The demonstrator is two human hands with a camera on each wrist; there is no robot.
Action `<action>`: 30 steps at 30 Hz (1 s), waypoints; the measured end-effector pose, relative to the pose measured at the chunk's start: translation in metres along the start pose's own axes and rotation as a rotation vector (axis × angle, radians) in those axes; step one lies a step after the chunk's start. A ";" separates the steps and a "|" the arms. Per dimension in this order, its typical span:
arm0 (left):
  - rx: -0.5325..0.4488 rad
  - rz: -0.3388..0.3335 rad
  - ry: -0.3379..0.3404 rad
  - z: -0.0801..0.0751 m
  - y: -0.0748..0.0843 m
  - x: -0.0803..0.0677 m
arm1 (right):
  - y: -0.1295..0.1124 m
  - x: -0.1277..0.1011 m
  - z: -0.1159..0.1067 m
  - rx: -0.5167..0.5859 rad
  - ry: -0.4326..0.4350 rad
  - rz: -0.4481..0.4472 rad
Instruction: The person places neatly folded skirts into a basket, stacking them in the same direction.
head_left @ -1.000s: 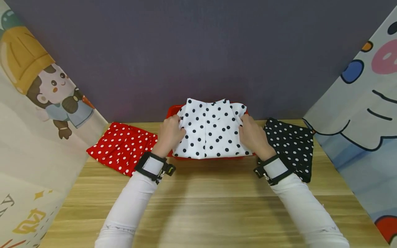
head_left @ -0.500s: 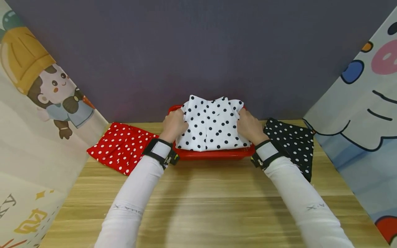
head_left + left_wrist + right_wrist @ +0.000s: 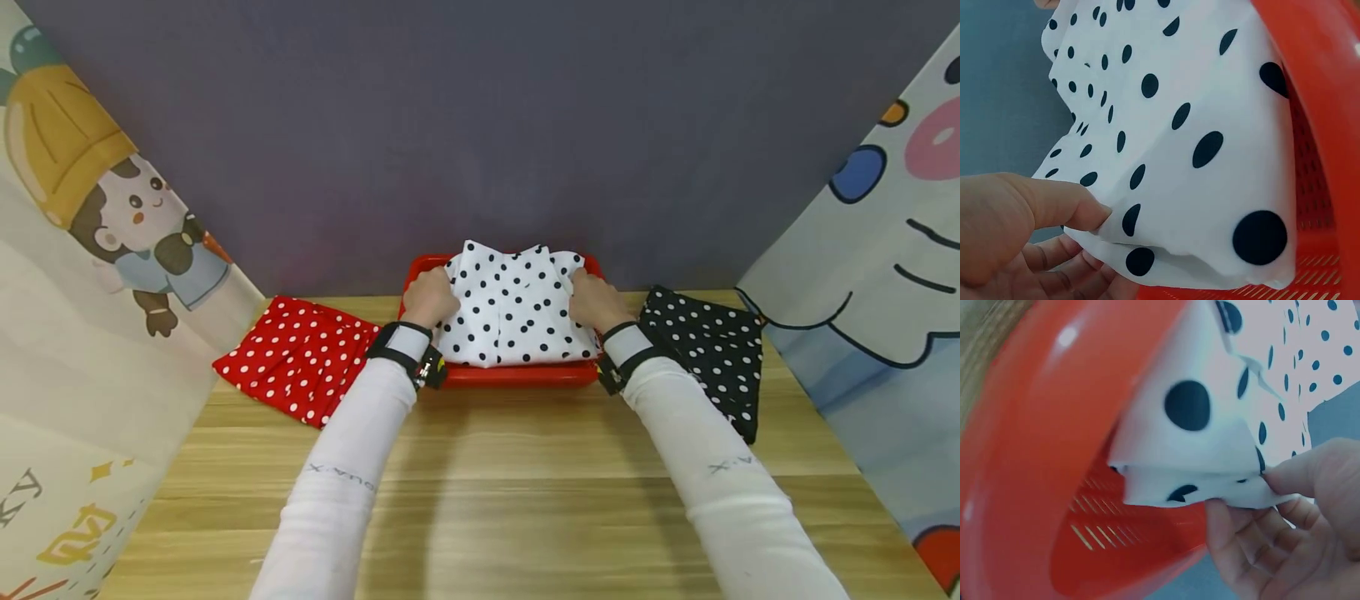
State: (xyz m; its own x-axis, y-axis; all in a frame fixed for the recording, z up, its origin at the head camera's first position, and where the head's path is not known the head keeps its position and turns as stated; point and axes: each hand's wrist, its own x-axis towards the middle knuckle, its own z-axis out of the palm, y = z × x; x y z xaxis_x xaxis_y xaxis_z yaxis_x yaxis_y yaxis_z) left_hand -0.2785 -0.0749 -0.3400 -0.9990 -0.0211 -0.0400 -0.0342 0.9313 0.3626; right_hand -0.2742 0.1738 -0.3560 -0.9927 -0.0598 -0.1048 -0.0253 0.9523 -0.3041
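A folded white cloth with black dots (image 3: 513, 312) sits low inside a red plastic basket (image 3: 517, 375) at the back middle of the wooden table. My left hand (image 3: 429, 298) pinches its left edge, thumb on top and fingers under the fold (image 3: 1085, 215). My right hand (image 3: 592, 302) pinches the right edge the same way (image 3: 1272, 487). In both wrist views the cloth (image 3: 1185, 137) (image 3: 1204, 425) hangs just above the basket's slotted floor (image 3: 1104, 531).
A red cloth with white dots (image 3: 296, 358) lies left of the basket. A black cloth with white dots (image 3: 708, 350) lies to its right. Printed cartoon panels (image 3: 90, 275) wall both sides, a dark backdrop stands behind, and bare wood table (image 3: 510, 500) spreads in front.
Both hands have carried the white dotted cloth forward and down from above the basket's front rim into the basket. The arms have stretched further out.
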 end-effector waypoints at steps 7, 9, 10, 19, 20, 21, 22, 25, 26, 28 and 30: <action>-0.002 -0.014 -0.058 0.008 0.000 0.005 | 0.003 0.001 -0.002 0.017 -0.098 0.040; -0.003 -0.016 -0.081 0.010 0.001 0.006 | 0.004 0.002 -0.001 0.018 -0.114 0.047; -0.005 -0.018 -0.093 0.011 0.001 0.007 | 0.004 0.002 -0.001 0.021 -0.121 0.049; 0.022 -0.064 -0.201 0.021 0.001 0.014 | -0.003 0.006 0.004 0.010 -0.207 0.073; 0.026 -0.068 -0.209 0.023 0.001 0.015 | -0.004 0.007 0.004 0.008 -0.219 0.079; 0.027 -0.070 -0.217 0.024 0.001 0.016 | -0.005 0.007 0.005 0.011 -0.230 0.084; 0.025 -0.074 -0.225 0.024 0.001 0.016 | -0.006 0.008 0.005 0.012 -0.238 0.086; 0.019 -0.078 -0.233 0.025 0.003 0.015 | -0.008 0.011 0.008 0.022 -0.265 0.111; 0.016 -0.079 -0.232 0.025 0.004 0.015 | -0.009 0.012 0.009 0.020 -0.273 0.116; 0.019 -0.073 -0.226 0.024 0.004 0.013 | -0.010 0.015 0.011 0.022 -0.289 0.124; 0.021 -0.068 -0.227 0.024 0.004 0.013 | -0.011 0.017 0.012 0.031 -0.306 0.133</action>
State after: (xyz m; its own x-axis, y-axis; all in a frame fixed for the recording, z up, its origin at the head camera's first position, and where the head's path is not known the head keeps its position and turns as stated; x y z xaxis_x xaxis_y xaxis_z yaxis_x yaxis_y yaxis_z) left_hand -0.2913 -0.0627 -0.3617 -0.9619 -0.0042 -0.2732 -0.0985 0.9379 0.3326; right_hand -0.2896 0.1591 -0.3661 -0.9056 -0.0272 -0.4233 0.1104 0.9485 -0.2970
